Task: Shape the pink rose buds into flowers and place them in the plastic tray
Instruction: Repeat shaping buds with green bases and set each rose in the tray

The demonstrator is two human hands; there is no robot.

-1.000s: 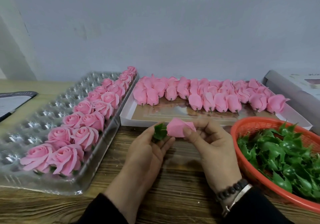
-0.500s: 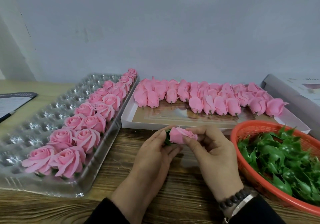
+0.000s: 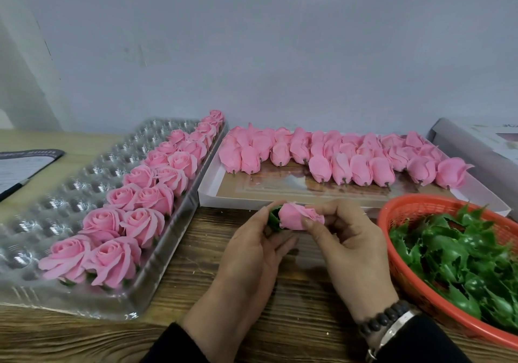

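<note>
Holding one pink bud between them, both hands work above the wooden desk, just in front of the white box. The left hand has its grip curled round the green base of the bud, thumb on the near side and fingers behind. The right hand pinches the petal end, thumb on the front of the petals and forefinger over the top. The bud lies sideways, base toward the left hand, clear of the desk.

Left of the box, touching its edge, sits the clear tray. Two rows of opened roses fill its cups along the side nearest the box; the cups farther from the box hold nothing. Inside the box, closed buds lie in rows against its far side, stems pointing toward the hands. Right of the box, overlapping its near corner, an orange basket holds green leaf pieces. A dark bead bracelet and a metal band circle the right wrist above a black sleeve. A dark-edged paper lies beyond the tray, well apart from the box.
</note>
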